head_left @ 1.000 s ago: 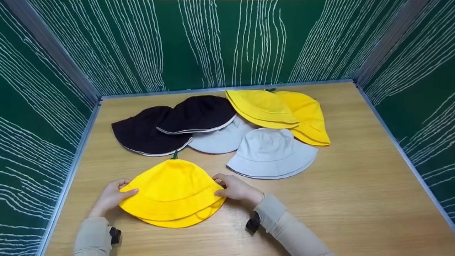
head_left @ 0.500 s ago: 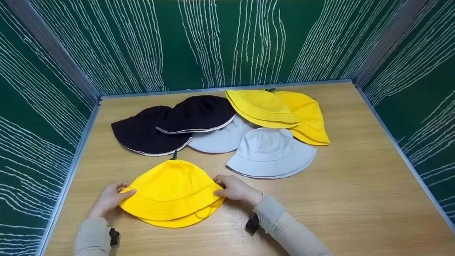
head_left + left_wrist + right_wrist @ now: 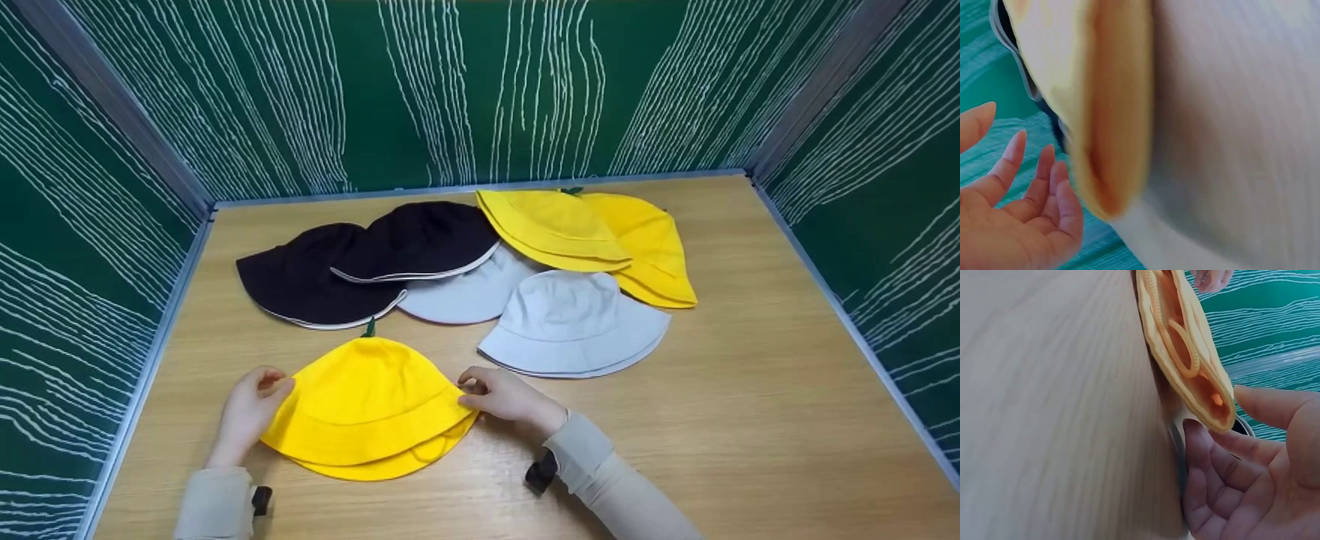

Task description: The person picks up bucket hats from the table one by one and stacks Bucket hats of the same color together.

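A yellow bucket hat [image 3: 360,427] with a green leaf-like tip [image 3: 370,327] lies folded flat near the front of the table. My left hand [image 3: 247,412] is at its left end; in the left wrist view the fingers are spread and stand apart from the hat's brim [image 3: 1120,112]. My right hand [image 3: 514,397] pinches the right corner. In the right wrist view that corner [image 3: 1221,413] sits between thumb and forefinger, and a yellow cord [image 3: 1190,354] shows inside the brim.
Farther back lie two dark hats [image 3: 315,281] with white edging, two pale grey hats [image 3: 574,330] and two more yellow hats [image 3: 555,225], overlapping one another. Green walls [image 3: 375,97] with white wavy lines enclose the wooden table [image 3: 750,420] on three sides.
My left hand has let go of the hat's left corner and shifted slightly right and up. The right hand has moved a little to the right. The hat is almost where it was.
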The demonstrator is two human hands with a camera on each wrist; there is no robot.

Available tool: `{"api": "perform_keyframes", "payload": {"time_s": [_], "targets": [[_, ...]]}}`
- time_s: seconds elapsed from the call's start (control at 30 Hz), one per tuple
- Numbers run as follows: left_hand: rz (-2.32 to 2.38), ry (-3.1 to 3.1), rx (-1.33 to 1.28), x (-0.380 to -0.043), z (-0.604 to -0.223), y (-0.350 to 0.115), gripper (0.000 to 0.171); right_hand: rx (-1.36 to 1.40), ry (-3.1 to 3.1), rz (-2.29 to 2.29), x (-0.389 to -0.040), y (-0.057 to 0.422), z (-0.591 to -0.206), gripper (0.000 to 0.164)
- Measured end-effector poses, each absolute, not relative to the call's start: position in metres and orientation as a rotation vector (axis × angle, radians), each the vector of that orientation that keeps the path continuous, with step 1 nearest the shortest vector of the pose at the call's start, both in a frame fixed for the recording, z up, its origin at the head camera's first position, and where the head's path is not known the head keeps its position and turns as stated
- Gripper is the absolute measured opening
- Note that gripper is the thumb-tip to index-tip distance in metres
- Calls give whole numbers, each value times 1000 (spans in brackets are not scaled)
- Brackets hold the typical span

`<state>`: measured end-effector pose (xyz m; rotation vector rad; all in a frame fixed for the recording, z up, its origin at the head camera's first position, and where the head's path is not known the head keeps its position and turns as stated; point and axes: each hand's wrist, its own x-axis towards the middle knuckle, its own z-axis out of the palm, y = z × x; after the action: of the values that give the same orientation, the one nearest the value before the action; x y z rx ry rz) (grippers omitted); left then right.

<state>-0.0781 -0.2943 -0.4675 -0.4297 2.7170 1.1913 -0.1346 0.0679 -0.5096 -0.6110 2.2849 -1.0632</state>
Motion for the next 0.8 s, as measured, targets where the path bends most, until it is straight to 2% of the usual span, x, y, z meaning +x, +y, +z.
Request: {"api": "perform_keyframes", "payload": {"time_s": [0.57,0.8], "targets": [[1368,2695,-154,-83,-461,-187,18,-523,2224,-1269,-134,100,-509,27],[1372,2624,-41,-87,-470,-153,17,-400,2169,-1427,-143,124,-504,29]]}}
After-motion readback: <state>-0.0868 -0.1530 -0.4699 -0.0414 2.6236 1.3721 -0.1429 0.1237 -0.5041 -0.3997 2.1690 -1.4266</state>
